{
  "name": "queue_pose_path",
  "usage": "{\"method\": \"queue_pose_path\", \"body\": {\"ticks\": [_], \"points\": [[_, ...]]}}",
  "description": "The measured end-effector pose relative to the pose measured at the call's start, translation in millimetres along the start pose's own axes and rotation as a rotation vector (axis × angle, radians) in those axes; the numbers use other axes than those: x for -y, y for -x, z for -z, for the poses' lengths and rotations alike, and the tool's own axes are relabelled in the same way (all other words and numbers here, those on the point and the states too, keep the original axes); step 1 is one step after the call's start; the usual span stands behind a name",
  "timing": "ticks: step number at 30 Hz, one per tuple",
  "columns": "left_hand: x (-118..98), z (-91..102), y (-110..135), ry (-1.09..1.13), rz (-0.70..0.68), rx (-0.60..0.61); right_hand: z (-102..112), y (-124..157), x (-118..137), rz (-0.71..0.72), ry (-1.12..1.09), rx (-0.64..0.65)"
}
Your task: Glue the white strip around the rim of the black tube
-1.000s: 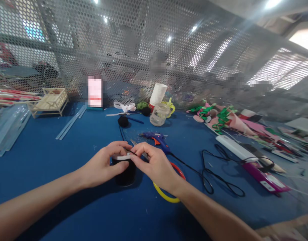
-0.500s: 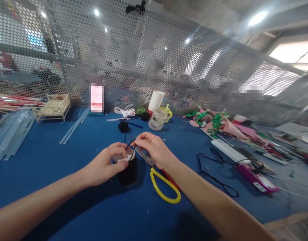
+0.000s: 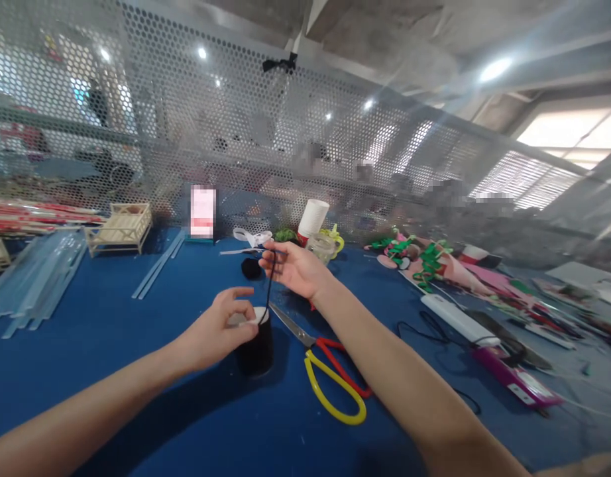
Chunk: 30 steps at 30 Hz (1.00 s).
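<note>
A cup wrapped in black yarn point(image 3: 256, 350), white inside, stands on the blue table. My left hand point(image 3: 220, 331) is closed at its rim, thumb on the near side, index finger lifted over the opening. From the cup mouth a strand of black yarn point(image 3: 270, 285) rises to my right hand point(image 3: 298, 268), which pinches it above and beyond the cup. Just behind lies a ball of black yarn point(image 3: 251, 267). Scissors point(image 3: 308, 340) with one red and one yellow handle rest right of the cup, blades slightly apart, partly under my right forearm.
Behind my right hand are a clear jar point(image 3: 321, 248) and stacked white paper cups point(image 3: 314, 216). A lit phone point(image 3: 203, 212) stands at the back. Clear strips point(image 3: 42, 278) and a small wooden bed point(image 3: 121, 228) are left; a purple-and-white power strip point(image 3: 517, 377) with black cable lies right.
My right hand has moved up and away from the cup, drawing the black strand longer and straighter. More of the scissors shows now. My left hand stays at the cup.
</note>
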<state>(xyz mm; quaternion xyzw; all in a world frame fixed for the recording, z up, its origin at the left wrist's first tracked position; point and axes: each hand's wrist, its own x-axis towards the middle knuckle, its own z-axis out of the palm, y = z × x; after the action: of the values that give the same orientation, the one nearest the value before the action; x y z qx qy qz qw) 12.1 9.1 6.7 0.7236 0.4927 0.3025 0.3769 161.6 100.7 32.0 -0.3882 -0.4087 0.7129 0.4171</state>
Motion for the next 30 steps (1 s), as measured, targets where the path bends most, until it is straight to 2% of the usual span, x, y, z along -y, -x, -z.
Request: {"method": "queue_pose_path", "body": {"ticks": [3, 5, 8, 10, 13, 16, 21, 26, 30], "points": [[-4, -0.8, 2, 0.185, 0.119, 0.151, 6, -24, -9, -0.068, 0.127, -0.033], [-5, -1.5, 5, 0.327, 0.151, 0.259, 6, -42, -16, -0.116, 0.233, -0.036], [-5, -2.4, 8, 0.521, 0.182, 0.423, 0, -68, -21, -0.088, 0.394, -0.047], [-5, -2.4, 8, 0.594, 0.207, 0.455, -7, -85, -15, 0.02, 0.484, -0.075], [-4, -0.9, 6, 0.656, 0.213, 0.42, -16, -102, -1, 0.187, 0.594, -0.102], [-1, 1.2, 4, 0.684, 0.193, 0.39, -20, -106, 10, 0.236, 0.714, -0.073], [6, 2.0, 1, 0.657, 0.197, 0.355, -4, -81, 8, 0.193, 0.977, -0.092], [12, -2.0, -1, 0.555, 0.175, 0.326, 41, -23, 5, 0.174, 1.252, -0.212], [16, -7.4, -5, 0.329, 0.021, 0.227, 80, 23, -6, 0.14, 1.419, -0.386]]}}
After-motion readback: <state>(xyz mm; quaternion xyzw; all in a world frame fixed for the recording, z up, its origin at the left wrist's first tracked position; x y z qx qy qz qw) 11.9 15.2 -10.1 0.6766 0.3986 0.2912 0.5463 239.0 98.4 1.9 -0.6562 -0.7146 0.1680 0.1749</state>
